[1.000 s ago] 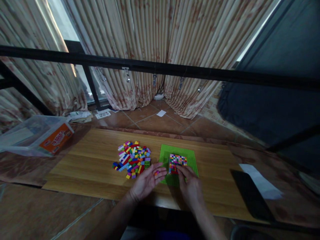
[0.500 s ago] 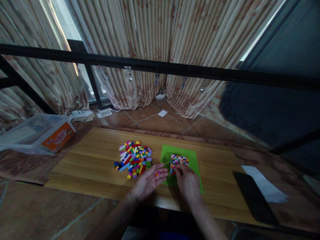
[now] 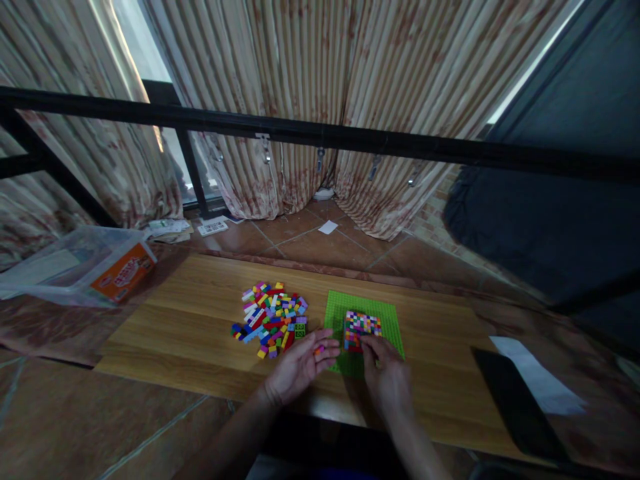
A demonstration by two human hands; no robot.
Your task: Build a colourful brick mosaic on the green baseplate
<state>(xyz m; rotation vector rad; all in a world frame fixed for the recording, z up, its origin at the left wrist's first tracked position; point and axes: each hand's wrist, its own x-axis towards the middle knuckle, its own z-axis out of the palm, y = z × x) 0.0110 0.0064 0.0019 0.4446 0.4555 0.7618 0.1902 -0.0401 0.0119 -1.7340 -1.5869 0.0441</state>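
My left hand [image 3: 299,368] is turned palm up, fingers half curled, cradling a few small pink and orange toy bricks [image 3: 319,349]. It hovers between the loose bricks and the left edge of a green studded baseplate [image 3: 391,319]. On that plate sits a block of small multicoloured bricks [image 3: 361,323] packed side by side. My right hand [image 3: 390,379] reaches in from the front, thumb and fingertips pinched together at the block's near right corner. Whatever lies between those fingertips is too small to make out.
A pile of loose coloured bricks [image 3: 273,313] lies left of the baseplate on the wooden table [image 3: 175,320]. A clear plastic bin [image 3: 75,257] with an orange label stands at the far left. A black flat object [image 3: 517,400] and white paper [image 3: 537,377] lie right.
My right hand has shifted slightly right along the block's near edge, uncovering more of it. My left hand stays palm up with the bricks. The whole view has shifted slightly.
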